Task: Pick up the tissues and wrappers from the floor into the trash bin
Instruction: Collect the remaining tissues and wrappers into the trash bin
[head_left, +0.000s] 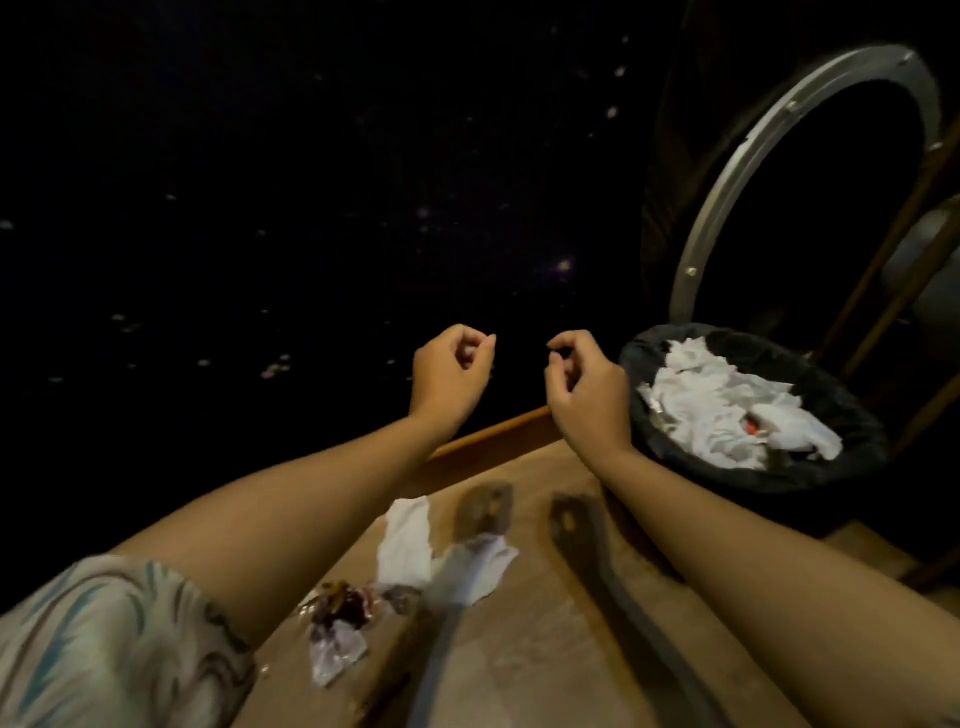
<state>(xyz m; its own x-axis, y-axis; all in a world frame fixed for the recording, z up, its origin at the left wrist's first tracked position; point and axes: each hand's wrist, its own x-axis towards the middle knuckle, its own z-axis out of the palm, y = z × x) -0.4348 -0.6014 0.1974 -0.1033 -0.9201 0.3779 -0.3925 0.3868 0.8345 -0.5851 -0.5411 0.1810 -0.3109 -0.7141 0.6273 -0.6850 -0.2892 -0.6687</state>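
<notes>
A black-lined trash bin (857, 447) stands at the right, holding several crumpled white tissues (727, 410). On the wooden floor below my arms lie a white tissue (408, 540), a second crumpled tissue (488, 566) and a shiny dark-red wrapper (337, 623). My left hand (449, 371) and my right hand (584, 389) hover side by side above the floor's edge, left of the bin. Both have curled fingers with nothing in them.
A wooden ledge (493, 441) borders the floor, with a very dark speckled area (260, 208) beyond. A large metal ring (727, 182) leans behind the bin, next to wooden furniture legs (883, 260). My arms cast shadows on the floor.
</notes>
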